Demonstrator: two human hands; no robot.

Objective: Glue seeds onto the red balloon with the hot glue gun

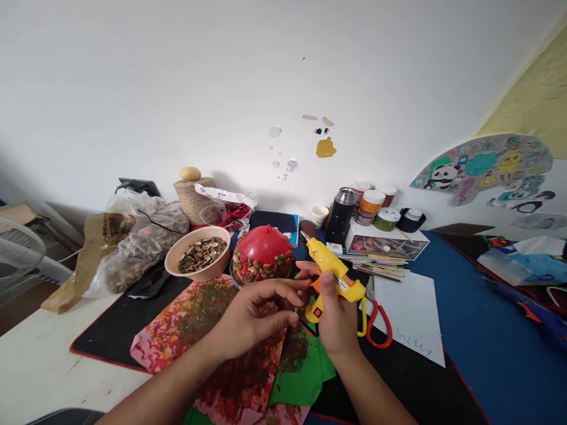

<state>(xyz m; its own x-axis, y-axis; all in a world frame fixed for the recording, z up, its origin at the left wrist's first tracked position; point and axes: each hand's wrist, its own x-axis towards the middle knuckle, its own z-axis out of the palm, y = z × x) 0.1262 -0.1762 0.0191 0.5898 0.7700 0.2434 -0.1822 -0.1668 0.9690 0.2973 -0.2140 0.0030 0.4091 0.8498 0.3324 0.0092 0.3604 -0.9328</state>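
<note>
My right hand (pixel 339 330) is closed around a yellow hot glue gun (pixel 330 265). Its metal nozzle points up and to the left, and a black cord (pixel 309 327) shows below the handle. Beside the gun is my left hand (pixel 254 319), its thumb and fingers curved but apart. Its fingertips are close to the orange trigger; whether they touch it I cannot tell. Just beyond my hands sits a red balloon (pixel 266 245), its lower part ringed with red, green and brown painted pieces (pixel 261 268). To its left, a peach-coloured bowl (pixel 172 262) holds many small painted shell-like pieces (pixel 204 254).
Paint-smeared pink paper (pixel 177 324) and green paper (pixel 305 378) lie under my hands. Red-handled scissors (pixel 380 327) rest on white paper (pixel 411 307) at right. Behind stand a black thermos (pixel 341 215), paint jars (pixel 371 203) and a twine spool (pixel 190 200). Plastic bags (pixel 142 230) crowd the left.
</note>
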